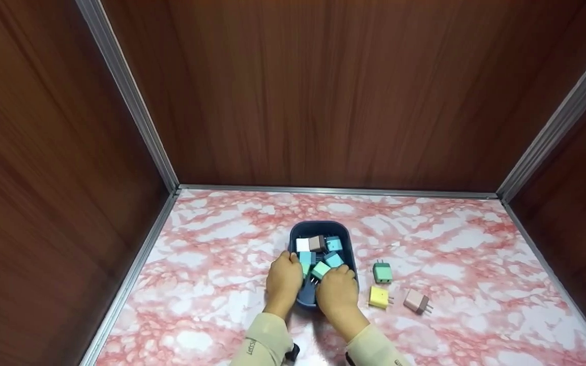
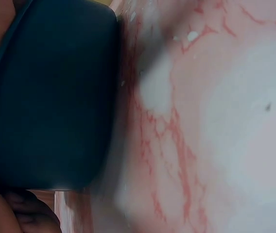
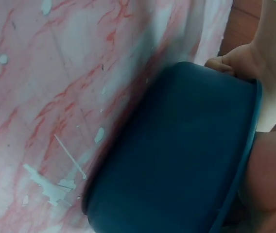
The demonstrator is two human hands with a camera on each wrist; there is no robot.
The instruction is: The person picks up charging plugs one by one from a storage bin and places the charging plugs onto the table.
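Gripping the dark blue bin (image 1: 320,227) by its left rim, my left hand (image 1: 284,278) should steady it on the tabletop (image 1: 222,259) while my right hand (image 1: 338,292) works gently among the plug adapters (image 1: 316,244) inside; whether it grips any, I can't tell. The head view shows those and three outside, to the right; the wrist views show the bin's outer walls instead.

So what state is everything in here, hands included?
Dark blue bin: open, partly filled.
Charger plugs inside: jumbled, unplugged.
Loose green charger plug: unplugged, prongs pointing away.
Yellow charger plug: unplugged, prongs rightward.
Pink-brown charger plug: unplugged, prongs rightward.
Left hand: gripping the bin's left side.
Right hand: in the bin; grip unclear.
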